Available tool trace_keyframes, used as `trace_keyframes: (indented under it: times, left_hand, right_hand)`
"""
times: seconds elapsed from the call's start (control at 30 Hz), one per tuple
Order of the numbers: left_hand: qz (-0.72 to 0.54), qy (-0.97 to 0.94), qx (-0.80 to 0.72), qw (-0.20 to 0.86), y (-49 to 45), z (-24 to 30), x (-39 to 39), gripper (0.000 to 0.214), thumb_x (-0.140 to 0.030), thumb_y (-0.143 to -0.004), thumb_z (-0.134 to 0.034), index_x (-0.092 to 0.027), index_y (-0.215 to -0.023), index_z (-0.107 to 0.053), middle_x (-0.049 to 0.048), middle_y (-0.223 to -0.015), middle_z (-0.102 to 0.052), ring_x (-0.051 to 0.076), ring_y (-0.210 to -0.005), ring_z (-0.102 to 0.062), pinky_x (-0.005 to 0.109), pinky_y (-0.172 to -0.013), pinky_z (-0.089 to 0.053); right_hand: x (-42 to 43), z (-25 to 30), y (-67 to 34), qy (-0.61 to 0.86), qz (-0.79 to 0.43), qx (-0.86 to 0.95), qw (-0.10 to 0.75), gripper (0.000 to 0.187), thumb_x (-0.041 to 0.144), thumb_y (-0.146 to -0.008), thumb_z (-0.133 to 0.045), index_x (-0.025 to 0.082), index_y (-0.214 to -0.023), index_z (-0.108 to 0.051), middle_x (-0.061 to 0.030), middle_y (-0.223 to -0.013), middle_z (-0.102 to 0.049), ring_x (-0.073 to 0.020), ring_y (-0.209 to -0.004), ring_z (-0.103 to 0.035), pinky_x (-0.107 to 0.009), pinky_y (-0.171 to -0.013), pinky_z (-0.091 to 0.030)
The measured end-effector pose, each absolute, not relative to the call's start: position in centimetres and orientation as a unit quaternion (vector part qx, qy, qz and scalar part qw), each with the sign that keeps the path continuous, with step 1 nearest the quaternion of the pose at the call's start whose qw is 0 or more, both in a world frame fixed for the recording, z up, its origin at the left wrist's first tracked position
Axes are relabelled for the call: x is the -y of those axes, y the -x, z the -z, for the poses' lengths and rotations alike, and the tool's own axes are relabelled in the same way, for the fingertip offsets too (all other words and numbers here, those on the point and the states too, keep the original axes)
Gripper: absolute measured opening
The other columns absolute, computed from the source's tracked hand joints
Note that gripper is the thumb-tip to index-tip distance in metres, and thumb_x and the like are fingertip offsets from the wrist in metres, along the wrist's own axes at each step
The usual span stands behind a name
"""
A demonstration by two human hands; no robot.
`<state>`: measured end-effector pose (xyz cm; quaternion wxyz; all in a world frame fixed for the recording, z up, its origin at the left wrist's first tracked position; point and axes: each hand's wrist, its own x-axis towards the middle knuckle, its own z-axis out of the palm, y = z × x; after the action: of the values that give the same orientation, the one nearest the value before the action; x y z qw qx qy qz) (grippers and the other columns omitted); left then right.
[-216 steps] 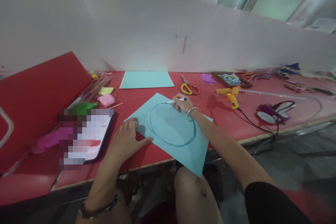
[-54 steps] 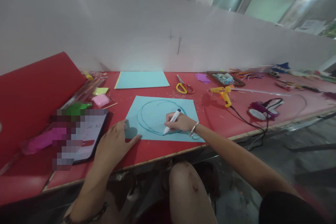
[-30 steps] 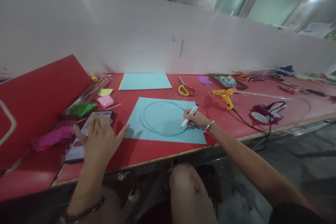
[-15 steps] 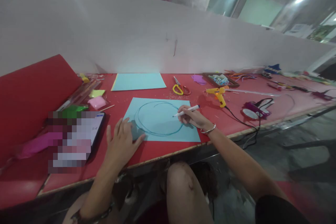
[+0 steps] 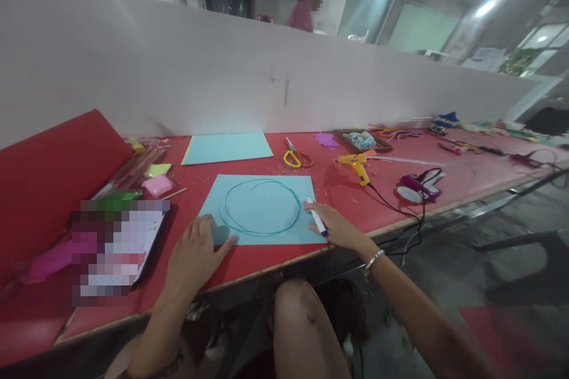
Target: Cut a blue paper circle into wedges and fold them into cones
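Note:
A light blue sheet of paper [image 5: 262, 207] lies on the red table in front of me, with a large oval drawn on it in overlapping teal lines. My left hand [image 5: 198, 249] rests at the sheet's lower left corner, fingers spread. In my right hand [image 5: 335, 225], at the sheet's right edge, is a white marker [image 5: 316, 217]; its dark end points toward me and its tip is away from the drawn line. Behind the sheet lie scissors [image 5: 295, 157] with one yellow and one red handle.
More blue paper [image 5: 226, 148] lies against the white partition. To the right are a yellow glue gun [image 5: 355, 164] with a black cord, a tray [image 5: 363, 141] of small pieces, and a purple device [image 5: 420, 185]. A phone [image 5: 127, 249] and clay packets [image 5: 157, 185] sit left. Beyond the partition is a person [image 5: 306, 3].
My right hand has drawn back from the oval toward the sheet's right edge, and the marker has swung round so its rear end faces me. My left hand stays at the corner.

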<state>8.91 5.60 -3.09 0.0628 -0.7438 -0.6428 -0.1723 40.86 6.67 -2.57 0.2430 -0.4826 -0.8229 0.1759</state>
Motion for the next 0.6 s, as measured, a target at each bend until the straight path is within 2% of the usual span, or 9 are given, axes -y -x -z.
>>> trace_keyframes:
  times: [0.1,0.2,0.3,0.37,0.43,0.5,0.6]
  left_hand:
    - [0.167,0.742,0.642,0.097,-9.5,2.9,-4.7,0.055,-0.056,-0.08,-0.036,-0.008,-0.104,-0.05,0.0234,-0.11,-0.058,0.035,-0.104,-0.054,0.044,-0.083,-0.045]
    - [0.172,0.746,0.631,0.123,-10.0,3.1,-3.4,0.057,-0.056,-0.083,-0.033,-0.007,-0.102,-0.053,0.0234,-0.108,-0.06,0.036,-0.104,-0.055,0.044,-0.079,-0.047]
    - [0.187,0.755,0.613,0.138,-10.3,3.4,-1.8,0.055,-0.054,-0.085,-0.03,-0.007,-0.099,-0.055,0.0219,-0.109,-0.062,0.034,-0.102,-0.057,0.043,-0.08,-0.048]
    - [0.203,0.758,0.601,0.154,-10.4,3.6,-0.8,0.052,-0.052,-0.086,-0.032,-0.007,-0.096,-0.057,0.0228,-0.111,-0.062,0.034,-0.102,-0.058,0.043,-0.079,-0.049]
    - [0.223,0.761,0.59,0.153,-10.5,3.7,0.2,0.05,-0.051,-0.086,-0.034,-0.008,-0.094,-0.058,0.0233,-0.111,-0.062,0.035,-0.102,-0.058,0.045,-0.079,-0.05]
    - [0.255,0.766,0.58,0.111,-10.3,3.7,1.1,0.047,-0.051,-0.085,-0.036,-0.01,-0.095,-0.058,0.0201,-0.104,-0.065,0.032,-0.097,-0.061,0.044,-0.077,-0.051]
    - [0.291,0.773,0.563,-0.041,-9.9,3.2,2.1,0.038,-0.05,-0.084,-0.04,-0.019,-0.097,-0.058,0.0093,-0.089,-0.069,0.023,-0.082,-0.066,0.035,-0.07,-0.054]
  right_hand:
    - [-7.1,3.5,-41.3,0.474,-0.155,0.833,0.238,0.035,0.023,-0.081,-0.055,0.019,-0.116,-0.05,-0.0154,-0.132,-0.049,-0.0247,-0.125,-0.042,-0.044,-0.101,-0.034]
    - [-7.8,3.5,-42.1,0.502,-0.14,0.825,0.22,0.033,0.022,-0.081,-0.054,0.023,-0.114,-0.051,-0.013,-0.134,-0.048,-0.0249,-0.129,-0.038,-0.051,-0.102,-0.03]
    - [-8.3,3.0,-42.4,0.541,-0.117,0.805,0.213,0.036,0.018,-0.081,-0.05,0.026,-0.116,-0.051,-0.0106,-0.13,-0.052,-0.0268,-0.125,-0.042,-0.06,-0.1,-0.023]
    - [-8.3,2.7,-42.1,0.536,-0.106,0.803,0.239,0.036,0.015,-0.082,-0.047,0.026,-0.117,-0.051,-0.0108,-0.125,-0.056,-0.0267,-0.12,-0.048,-0.058,-0.1,-0.026]
    - [-8.2,2.6,-41.4,0.499,-0.115,0.813,0.279,0.034,0.018,-0.084,-0.046,0.023,-0.117,-0.05,-0.013,-0.125,-0.055,-0.0251,-0.118,-0.05,-0.05,-0.099,-0.033]
    - [-8.0,2.8,-40.8,0.456,-0.144,0.826,0.297,0.032,0.023,-0.084,-0.048,0.02,-0.117,-0.05,-0.0152,-0.128,-0.051,-0.0242,-0.12,-0.047,-0.044,-0.099,-0.036]
    - [-7.9,3.2,-40.7,0.441,-0.191,0.833,0.274,0.032,0.025,-0.08,-0.055,0.019,-0.111,-0.051,-0.0154,-0.131,-0.049,-0.026,-0.124,-0.043,-0.044,-0.101,-0.034]
